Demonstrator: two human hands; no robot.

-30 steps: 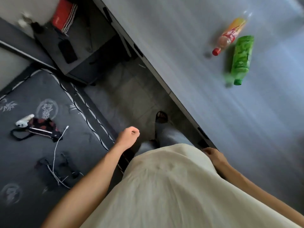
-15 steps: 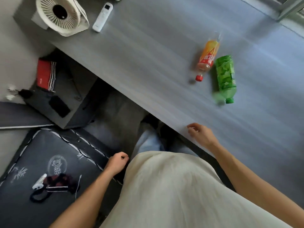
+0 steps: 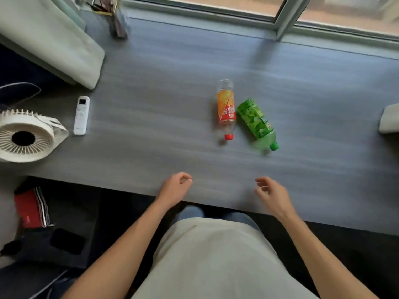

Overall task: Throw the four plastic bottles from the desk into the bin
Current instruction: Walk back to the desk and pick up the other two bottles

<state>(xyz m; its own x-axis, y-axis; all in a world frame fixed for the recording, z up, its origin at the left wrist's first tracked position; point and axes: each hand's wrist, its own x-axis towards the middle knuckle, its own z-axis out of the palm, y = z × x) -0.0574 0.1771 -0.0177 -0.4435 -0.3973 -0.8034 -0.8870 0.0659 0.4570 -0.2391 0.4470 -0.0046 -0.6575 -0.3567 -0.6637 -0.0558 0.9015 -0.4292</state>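
Note:
Two plastic bottles lie side by side on the grey desk [image 3: 151,117], caps toward me. The orange-labelled bottle [image 3: 225,108] has a red cap; the green bottle [image 3: 257,121] lies just right of it, angled, with a green cap. My left hand [image 3: 176,187] hovers over the desk's near edge with fingers loosely curled and nothing in it. My right hand [image 3: 271,192] is beside it to the right, fingers apart and empty. Both hands are well short of the bottles. No bin is in view.
A white desk fan [image 3: 26,137] and a white remote [image 3: 81,115] sit at the desk's left end. A pale cushion [image 3: 54,39] lies at the far left, a holder with sticks [image 3: 117,22] behind it. A window frame runs along the back; a low dark cabinet [image 3: 54,234] stands lower left.
My view has swung from the floor up to the desk. Both hands have risen from my sides to over the desk's near edge, the right one uncurling.

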